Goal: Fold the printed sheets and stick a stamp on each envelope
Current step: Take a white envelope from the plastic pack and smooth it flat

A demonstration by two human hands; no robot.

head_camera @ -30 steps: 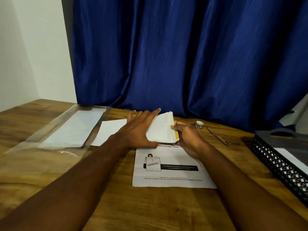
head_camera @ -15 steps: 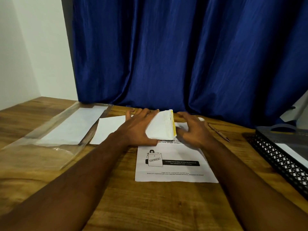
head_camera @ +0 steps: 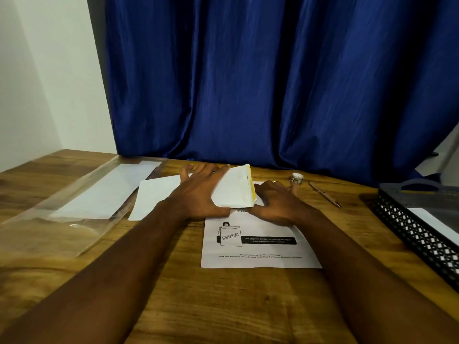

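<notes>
Head view only, that's all I have. Printed sheet lies flat on the tabletop dead centre, unfolded, text toward me. The envelope bundle, white with a yellow strip down its right edge, sits at the sheet's 12 o'clock and overlaps its far edge. It looks tipped up on the right side. Left hand lies on the bundle from 9 o'clock, fingers straight and spread, thumb along the near edge, pressing rather than gripping. Right hand is at the bundle's 3 o'clock, against the yellow strip, fingers loosely bent. I can't tell if it's pinching the edge or only touching it. At 9 o'clock of the bundle there's a blank white sheet, and further out a clear plastic sleeve with paper inside. At 2 o'clock sit a small roll, possibly the stamps, and a pen. A black mesh tray is at the right edge. Handling call: the paper is light and limp and will slide on the wood, and the bundle may fan out if taken by one edge. I'd hold it across both long edges. For the sheet, lift a near corner, pin the opposite side, then crease.
</notes>
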